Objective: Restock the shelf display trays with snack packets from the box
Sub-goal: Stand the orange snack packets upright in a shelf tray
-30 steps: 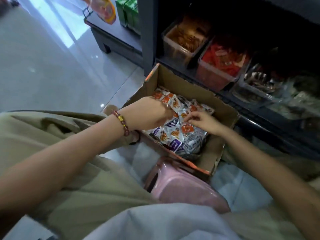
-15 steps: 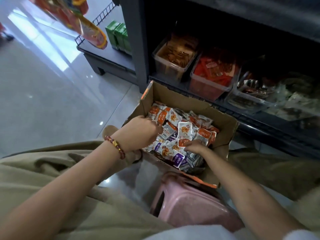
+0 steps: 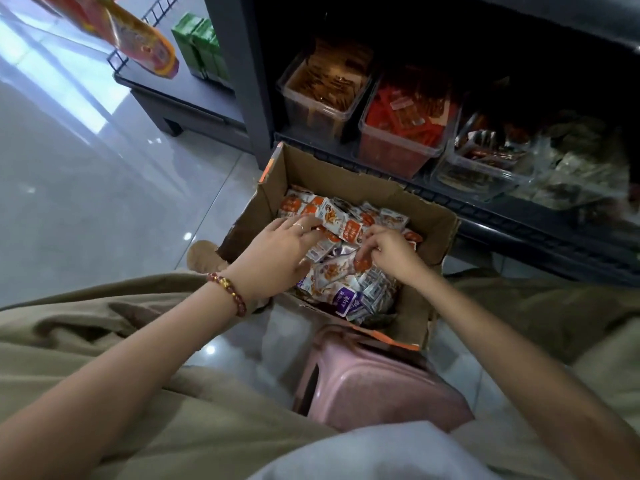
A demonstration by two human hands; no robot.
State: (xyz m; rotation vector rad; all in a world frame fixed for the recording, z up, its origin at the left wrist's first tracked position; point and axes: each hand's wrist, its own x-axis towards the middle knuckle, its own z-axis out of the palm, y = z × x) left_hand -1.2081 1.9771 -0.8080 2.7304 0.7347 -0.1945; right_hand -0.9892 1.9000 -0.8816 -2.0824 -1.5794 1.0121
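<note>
An open cardboard box (image 3: 349, 181) stands on the floor in front of the bottom shelf, filled with small orange, white and purple snack packets (image 3: 343, 292). Both my hands are inside it. My left hand (image 3: 280, 251), with a bead bracelet on the wrist, lies over the pile and its fingers hold white-and-orange packets (image 3: 337, 220). My right hand (image 3: 391, 252) has curled fingers pinching an orange packet (image 3: 363, 262). Clear display trays sit on the shelf behind the box: one with brown packets (image 3: 322, 98), one with red packets (image 3: 401, 133) and one with dark packets (image 3: 485, 164).
A pink plastic stool (image 3: 377, 386) stands between my knees, just in front of the box. Green cartons (image 3: 204, 50) and a hanging orange bag (image 3: 138, 36) are on the rack at the upper left. Grey floor tiles (image 3: 86, 168) stretch to the left.
My left hand has moved further right into the box and taken hold of packets. My right hand has shifted up onto an orange packet. The view has come closer to the box.
</note>
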